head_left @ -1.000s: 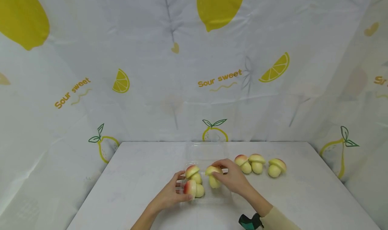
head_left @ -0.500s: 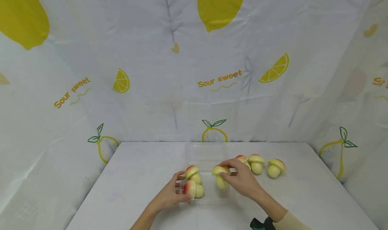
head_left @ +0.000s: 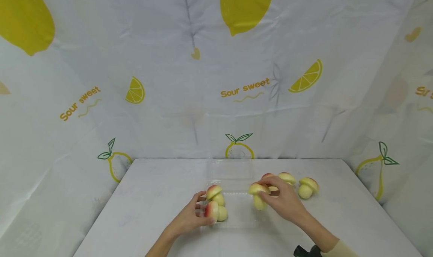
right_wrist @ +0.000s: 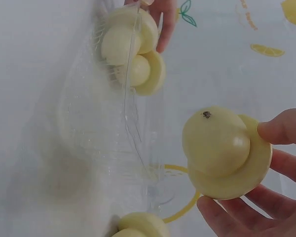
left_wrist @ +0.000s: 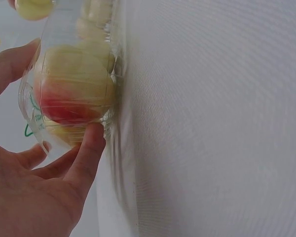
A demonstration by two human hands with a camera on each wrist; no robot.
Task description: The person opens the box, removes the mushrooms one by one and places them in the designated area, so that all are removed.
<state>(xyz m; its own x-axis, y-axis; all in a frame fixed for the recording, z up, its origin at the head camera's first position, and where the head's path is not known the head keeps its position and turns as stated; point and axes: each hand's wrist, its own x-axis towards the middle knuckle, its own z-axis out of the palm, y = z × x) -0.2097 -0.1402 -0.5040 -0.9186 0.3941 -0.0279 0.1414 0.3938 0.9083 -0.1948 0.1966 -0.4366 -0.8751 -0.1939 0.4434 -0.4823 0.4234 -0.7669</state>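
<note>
My right hand [head_left: 285, 200] pinches a pale yellow mushroom-shaped piece [head_left: 259, 203] by its cap, at the right edge of a clear plastic clamshell box [head_left: 236, 215]. In the right wrist view this piece [right_wrist: 217, 143] is held raised, stem toward the camera, a small dark spot on the stem end. My left hand [head_left: 189, 216] grips the box's left side, thumb and fingers spread along its wall. Two more mushroom-shaped pieces with red-blushed caps, an upper one [head_left: 215, 195] and a lower one [head_left: 215, 211], lie inside near that hand.
The box's transparent lid [head_left: 230, 170] lies folded back behind it on the white table [head_left: 152, 196]. At the right are loose mushroom-shaped pieces: one [head_left: 308, 187] in full view, another [head_left: 286, 177] and a third [head_left: 268, 175] partly hidden by the right hand. A lemon-print cloth [head_left: 169, 117] hangs behind.
My right hand has moved rightward with the mushroom-shaped piece, from over the middle of the box to its right edge. The left hand has stayed put on the box.
</note>
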